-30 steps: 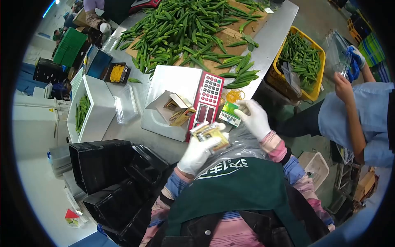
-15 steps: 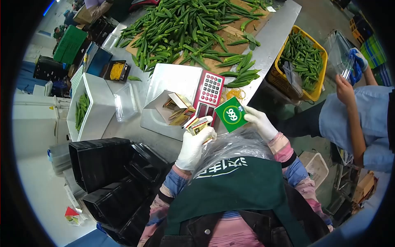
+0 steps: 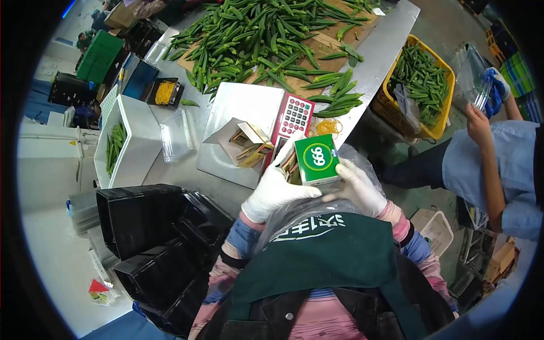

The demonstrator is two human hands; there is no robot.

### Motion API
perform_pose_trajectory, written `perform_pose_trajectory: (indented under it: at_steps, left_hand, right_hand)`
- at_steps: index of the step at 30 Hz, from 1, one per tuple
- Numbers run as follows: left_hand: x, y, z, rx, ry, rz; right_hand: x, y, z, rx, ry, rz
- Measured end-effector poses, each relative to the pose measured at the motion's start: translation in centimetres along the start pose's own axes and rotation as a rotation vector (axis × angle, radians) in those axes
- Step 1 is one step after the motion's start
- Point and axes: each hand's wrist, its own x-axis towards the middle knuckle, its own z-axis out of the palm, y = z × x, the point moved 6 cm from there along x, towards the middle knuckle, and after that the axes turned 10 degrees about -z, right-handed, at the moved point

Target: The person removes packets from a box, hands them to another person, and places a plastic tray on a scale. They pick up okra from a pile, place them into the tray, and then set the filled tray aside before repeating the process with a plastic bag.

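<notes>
A small green box with white "999" lettering is between my gloved hands in front of the scale. My right hand grips its right side, fingers bent round the edge. Small printed packets lie in my left hand, pressed against the box's left side, with the thumb stretched under the box. Just beyond, a red and white scale carries an opened carton with more packets standing in it.
A pile of okra covers the steel table. Rubber bands lie near the scale. White bin and black crates are at left; a yellow basket of okra and another person holding clear trays are at right.
The green box has moved left and turned more upright, against the packets. My left hand has come up beside it, and my right hand has shifted slightly lower.
</notes>
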Motion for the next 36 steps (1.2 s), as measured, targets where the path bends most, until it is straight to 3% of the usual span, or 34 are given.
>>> perform_pose_trajectory:
  at_steps: [3, 6, 7, 8, 10, 13, 17, 20, 21, 24, 25, 28, 29, 30, 33, 34, 36]
  left_hand:
    - [-0.3, -0.2, -1.8, 0.067, -0.111, -0.091]
    - [-1.2, -0.5, -2.1, -0.278, -0.293, -0.285]
    - [-1.5, -0.8, -2.2, -0.250, -0.296, -0.294]
    - [-1.7, -1.3, -2.2, -0.277, -0.323, -0.325]
    - [-1.9, -2.4, -2.3, -0.328, -0.377, -0.386]
    - [-1.6, -3.8, -2.3, -0.367, -0.428, -0.445]
    - [-1.3, -7.1, -3.9, -0.316, -0.382, -0.531]
    - [-1.4, -6.7, -2.3, -0.251, -0.468, -0.455]
    - [-1.5, -7.0, -2.4, -0.238, -0.456, -0.482]
    - [-1.9, -8.4, -3.0, -0.202, -0.396, -0.515]
    - [-2.3, -8.8, -3.3, -0.194, -0.362, -0.500]
    - [-2.7, -9.0, -3.2, -0.197, -0.377, -0.497]
    - [-2.9, -8.7, -3.1, -0.197, -0.398, -0.503]
    - [-3.1, -8.2, -2.8, -0.198, -0.419, -0.510]
    - [-2.5, -5.9, -1.3, -0.122, -0.457, -0.506]
    - [-2.5, -5.8, -1.1, -0.085, -0.467, -0.504]
    - [-2.7, -6.9, -2.0, -0.126, -0.396, -0.451]
  right_hand:
    - [-1.4, 0.5, 0.0, -0.226, -0.123, 0.016]
    - [-1.9, -3.8, -1.7, -0.814, -0.028, -0.265]
    - [-2.1, -5.9, -1.2, -0.761, 0.126, -0.425]
    - [-2.0, -7.4, -0.7, -0.951, 0.030, -0.624]
    - [-2.0, -8.7, 2.4, -0.981, -0.203, -0.803]
    - [-1.3, -7.6, 4.0, -0.967, -0.508, -0.712]
    - [-1.7, -8.0, 4.3, -1.034, -0.604, -0.677]
    - [-2.7, -8.1, 4.6, -1.217, -0.643, -0.649]
    - [-3.2, -8.2, 4.9, -1.296, -0.644, -0.764]
    - [-4.1, -8.0, 6.3, -1.457, -0.617, -0.832]
    - [-4.5, -8.3, 6.7, -1.427, -0.545, -0.948]
    - [-4.0, -7.7, 6.4, -1.512, -0.573, -0.801]
    - [-4.1, -8.4, 6.1, -1.394, -0.461, -1.020]
    - [-3.5, -8.1, 5.2, -1.376, -0.452, -1.021]
    - [-0.8, -8.2, 3.0, -0.966, -0.238, -0.594]
    - [0.0, -8.2, 2.5, -1.051, -0.139, -0.536]
    - [-0.3, -9.2, 3.3, -1.155, 0.086, -0.980]
